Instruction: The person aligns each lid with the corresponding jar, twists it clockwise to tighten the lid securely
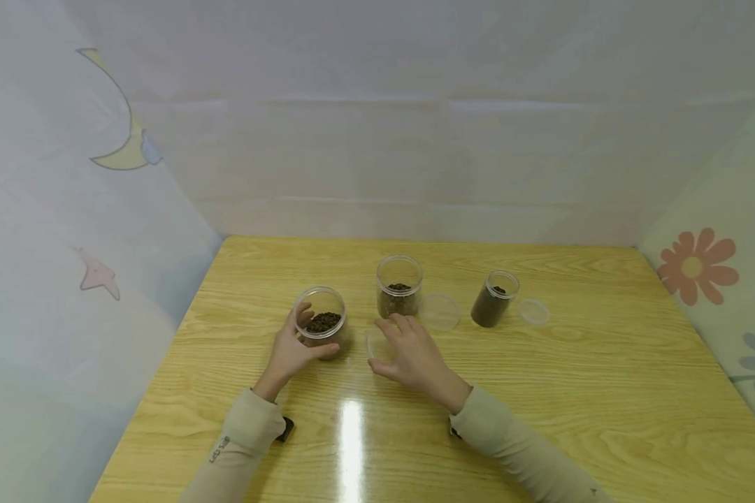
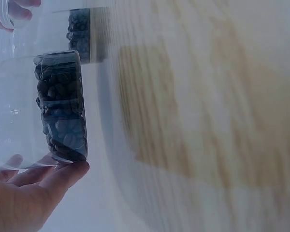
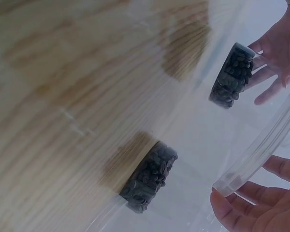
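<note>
At the left of the head view, my left hand (image 1: 289, 349) grips a clear, open-topped jar (image 1: 335, 344), its fingers behind the wall and its thumb across the front. Dark coffee beans (image 2: 63, 106) fill the bottom of that jar, which stands upright. My right hand (image 1: 415, 356) holds a round clear lid (image 3: 258, 145) on edge, thumb on one side and fingers on the other. This lid is to the right of the jar in the head view, tilted and above the table, and my right hand partly covers it there.
Behind my right hand stands a second open jar (image 1: 399, 302) with beans, a flat lid (image 1: 441, 311) beside it. Farther right are a narrower open jar (image 1: 491, 307) with dark contents and a small lid (image 1: 533, 311). A printed cloth wall (image 1: 415, 168) rises behind the wooden table (image 1: 572, 405).
</note>
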Action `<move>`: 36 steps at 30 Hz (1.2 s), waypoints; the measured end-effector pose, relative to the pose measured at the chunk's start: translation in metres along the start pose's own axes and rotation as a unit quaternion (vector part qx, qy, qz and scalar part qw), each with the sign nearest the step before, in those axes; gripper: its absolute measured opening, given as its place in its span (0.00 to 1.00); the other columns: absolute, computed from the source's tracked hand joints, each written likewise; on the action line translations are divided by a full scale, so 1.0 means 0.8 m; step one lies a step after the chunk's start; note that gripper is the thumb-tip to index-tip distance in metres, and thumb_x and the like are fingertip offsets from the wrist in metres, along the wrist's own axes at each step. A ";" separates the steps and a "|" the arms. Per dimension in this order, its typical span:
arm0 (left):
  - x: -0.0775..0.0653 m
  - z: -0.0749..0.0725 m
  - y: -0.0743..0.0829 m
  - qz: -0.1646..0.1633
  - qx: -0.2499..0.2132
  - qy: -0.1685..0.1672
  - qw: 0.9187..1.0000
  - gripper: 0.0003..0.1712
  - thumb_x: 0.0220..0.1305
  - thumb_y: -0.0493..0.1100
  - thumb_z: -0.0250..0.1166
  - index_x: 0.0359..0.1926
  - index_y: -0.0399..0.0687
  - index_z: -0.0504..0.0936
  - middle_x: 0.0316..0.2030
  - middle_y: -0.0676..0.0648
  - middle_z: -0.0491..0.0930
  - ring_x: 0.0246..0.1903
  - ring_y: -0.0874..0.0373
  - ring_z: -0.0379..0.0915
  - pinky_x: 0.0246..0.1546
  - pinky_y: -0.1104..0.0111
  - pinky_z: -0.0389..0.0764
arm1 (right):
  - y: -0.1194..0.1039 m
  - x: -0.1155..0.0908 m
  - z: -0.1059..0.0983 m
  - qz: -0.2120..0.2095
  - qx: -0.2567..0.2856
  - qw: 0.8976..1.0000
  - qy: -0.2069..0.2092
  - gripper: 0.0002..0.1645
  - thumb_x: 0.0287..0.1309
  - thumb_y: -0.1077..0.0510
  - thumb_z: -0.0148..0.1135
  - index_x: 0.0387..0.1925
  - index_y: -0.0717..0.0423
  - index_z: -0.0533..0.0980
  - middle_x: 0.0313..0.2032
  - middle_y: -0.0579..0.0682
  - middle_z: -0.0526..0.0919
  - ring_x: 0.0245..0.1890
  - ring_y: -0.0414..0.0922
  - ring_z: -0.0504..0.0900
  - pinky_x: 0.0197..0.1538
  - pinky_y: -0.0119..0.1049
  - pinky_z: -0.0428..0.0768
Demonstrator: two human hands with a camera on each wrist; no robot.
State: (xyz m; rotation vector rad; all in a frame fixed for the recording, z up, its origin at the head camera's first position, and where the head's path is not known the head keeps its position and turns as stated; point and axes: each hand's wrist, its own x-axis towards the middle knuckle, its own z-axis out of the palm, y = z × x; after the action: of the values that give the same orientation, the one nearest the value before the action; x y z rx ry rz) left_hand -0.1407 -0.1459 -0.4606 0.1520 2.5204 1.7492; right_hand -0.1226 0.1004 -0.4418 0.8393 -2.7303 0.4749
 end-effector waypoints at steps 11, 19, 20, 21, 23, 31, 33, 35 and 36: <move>-0.001 0.005 0.002 0.013 0.000 -0.004 1.000 0.55 0.40 0.42 0.77 0.66 0.39 0.54 0.62 0.33 0.60 0.63 0.42 0.55 0.59 0.46 0.60 | 0.008 -0.007 -0.006 0.032 0.011 0.999 -0.008 0.39 0.47 0.41 0.64 0.56 0.58 0.70 0.51 0.62 0.72 0.50 0.57 0.72 0.51 0.51 0.72; -0.004 0.009 0.008 0.025 0.008 -0.007 1.000 0.56 0.38 0.42 0.78 0.66 0.38 0.56 0.61 0.33 0.62 0.62 0.43 0.57 0.57 0.46 0.63 | 0.012 -0.014 -0.008 0.030 0.013 0.999 0.012 0.38 0.46 0.41 0.65 0.56 0.58 0.71 0.49 0.61 0.73 0.48 0.57 0.72 0.49 0.50 0.73; -0.004 0.010 0.009 0.026 0.009 -0.007 1.000 0.56 0.37 0.42 0.78 0.66 0.38 0.56 0.61 0.33 0.63 0.62 0.43 0.58 0.56 0.46 0.63 | 0.012 -0.015 -0.009 0.031 0.012 0.999 0.014 0.38 0.45 0.41 0.66 0.55 0.58 0.71 0.49 0.60 0.73 0.48 0.57 0.73 0.49 0.50 0.73; -0.004 0.011 0.010 0.027 0.010 -0.008 1.000 0.56 0.37 0.42 0.78 0.66 0.38 0.56 0.61 0.33 0.63 0.62 0.43 0.58 0.56 0.46 0.63 | 0.013 -0.015 -0.009 0.032 0.009 0.999 0.015 0.38 0.45 0.42 0.66 0.55 0.58 0.71 0.49 0.60 0.73 0.48 0.57 0.73 0.48 0.50 0.74; -0.005 0.012 0.011 0.027 0.011 -0.008 1.000 0.56 0.37 0.42 0.79 0.66 0.38 0.57 0.61 0.33 0.63 0.61 0.43 0.58 0.56 0.45 0.64 | 0.013 -0.017 -0.010 0.034 0.009 0.999 0.017 0.37 0.45 0.42 0.66 0.54 0.58 0.71 0.48 0.60 0.73 0.47 0.57 0.73 0.47 0.49 0.74; -0.006 0.015 0.010 0.027 0.014 -0.022 0.999 0.56 0.37 0.41 0.78 0.66 0.38 0.56 0.61 0.33 0.63 0.62 0.42 0.58 0.56 0.45 0.64 | 0.014 -0.024 -0.013 0.044 0.007 0.999 0.025 0.37 0.45 0.42 0.66 0.53 0.59 0.72 0.47 0.59 0.74 0.46 0.56 0.73 0.45 0.48 0.75; -0.012 0.015 0.025 0.022 0.016 -0.025 0.999 0.55 0.38 0.39 0.78 0.65 0.36 0.56 0.61 0.32 0.62 0.62 0.41 0.57 0.56 0.46 0.63 | 0.014 -0.026 -0.012 0.046 0.008 0.999 0.027 0.37 0.44 0.42 0.66 0.53 0.59 0.72 0.47 0.59 0.74 0.46 0.55 0.73 0.45 0.48 0.75; -0.019 0.014 0.040 0.017 0.018 -0.028 0.999 0.54 0.39 0.37 0.77 0.65 0.36 0.56 0.61 0.32 0.62 0.62 0.41 0.57 0.57 0.46 0.62 | 0.015 -0.028 -0.011 0.049 0.009 0.998 0.030 0.37 0.44 0.42 0.66 0.53 0.59 0.72 0.48 0.59 0.74 0.46 0.55 0.73 0.45 0.48 0.76; -0.022 0.014 0.048 0.014 0.021 -0.029 0.999 0.53 0.39 0.36 0.77 0.65 0.36 0.56 0.61 0.32 0.62 0.62 0.40 0.56 0.58 0.46 0.61 | 0.016 -0.029 -0.010 0.049 0.010 0.998 0.031 0.38 0.44 0.41 0.66 0.53 0.59 0.72 0.48 0.59 0.74 0.46 0.55 0.73 0.45 0.48 0.76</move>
State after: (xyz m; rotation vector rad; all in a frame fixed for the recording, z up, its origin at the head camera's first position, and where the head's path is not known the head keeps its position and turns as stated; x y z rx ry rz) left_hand -0.1205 -0.1241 -0.4287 0.2381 2.5264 1.6765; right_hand -0.1098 0.1249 -0.4446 0.6847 -2.7225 0.5386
